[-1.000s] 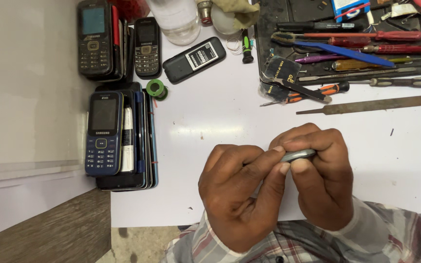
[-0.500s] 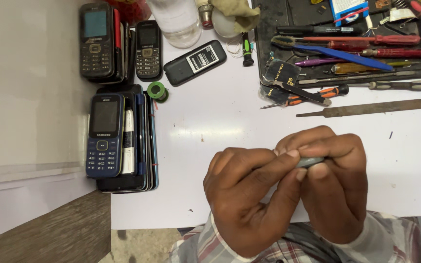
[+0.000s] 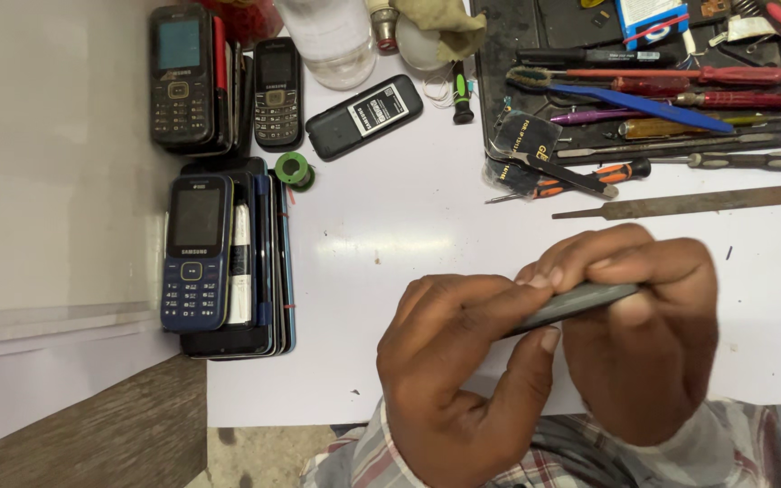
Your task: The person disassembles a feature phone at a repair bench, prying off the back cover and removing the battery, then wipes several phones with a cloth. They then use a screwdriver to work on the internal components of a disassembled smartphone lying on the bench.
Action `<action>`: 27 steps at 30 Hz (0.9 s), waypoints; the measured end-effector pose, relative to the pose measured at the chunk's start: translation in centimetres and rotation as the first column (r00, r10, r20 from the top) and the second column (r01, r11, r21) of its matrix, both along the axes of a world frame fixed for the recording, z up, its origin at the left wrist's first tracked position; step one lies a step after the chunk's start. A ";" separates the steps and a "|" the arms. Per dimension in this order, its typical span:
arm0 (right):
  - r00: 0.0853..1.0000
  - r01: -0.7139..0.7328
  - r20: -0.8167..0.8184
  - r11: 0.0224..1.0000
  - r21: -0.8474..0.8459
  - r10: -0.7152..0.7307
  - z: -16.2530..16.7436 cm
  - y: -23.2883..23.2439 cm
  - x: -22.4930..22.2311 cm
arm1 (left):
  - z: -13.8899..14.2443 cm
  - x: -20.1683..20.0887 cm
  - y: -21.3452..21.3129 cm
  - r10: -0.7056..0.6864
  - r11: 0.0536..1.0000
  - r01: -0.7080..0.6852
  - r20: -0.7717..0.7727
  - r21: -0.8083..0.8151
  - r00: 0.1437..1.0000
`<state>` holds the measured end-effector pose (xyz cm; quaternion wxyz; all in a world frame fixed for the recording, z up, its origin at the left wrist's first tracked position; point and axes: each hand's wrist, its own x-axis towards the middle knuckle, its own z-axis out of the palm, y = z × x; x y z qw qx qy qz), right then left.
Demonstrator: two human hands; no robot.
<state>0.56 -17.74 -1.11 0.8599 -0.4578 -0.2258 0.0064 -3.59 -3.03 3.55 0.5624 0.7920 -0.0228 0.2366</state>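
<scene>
Between the two hands, low over the white desk, a slim dark grey phone-like slab is pinched edge-on: the left hand closes thumb and fingers on its near end, the right hand wraps over its far end. Compared with a second ago, the slab has tilted up more, its edge now showing longer between the grips, as if being turned or pried. Above the grip lies a flat metal file; off to the left a blue keypad phone tops a stack.
</scene>
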 end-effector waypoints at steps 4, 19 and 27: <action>1.000 0.011 0.000 1.000 -0.011 -0.011 0.5 0.0 0.5 | 0.0 0.3 -0.4 0.020 0.997 -0.021 -0.009 -0.069 1.000; 0.992 -0.013 0.111 0.945 -0.327 0.052 -1.0 -1.3 0.9 | -1.1 -0.2 -0.4 0.026 1.000 -0.026 0.013 -0.007 1.000; 0.989 0.038 0.145 0.946 -0.323 0.010 -0.6 -1.3 1.1 | -0.7 0.0 0.0 -0.051 0.999 0.051 0.000 -0.014 0.999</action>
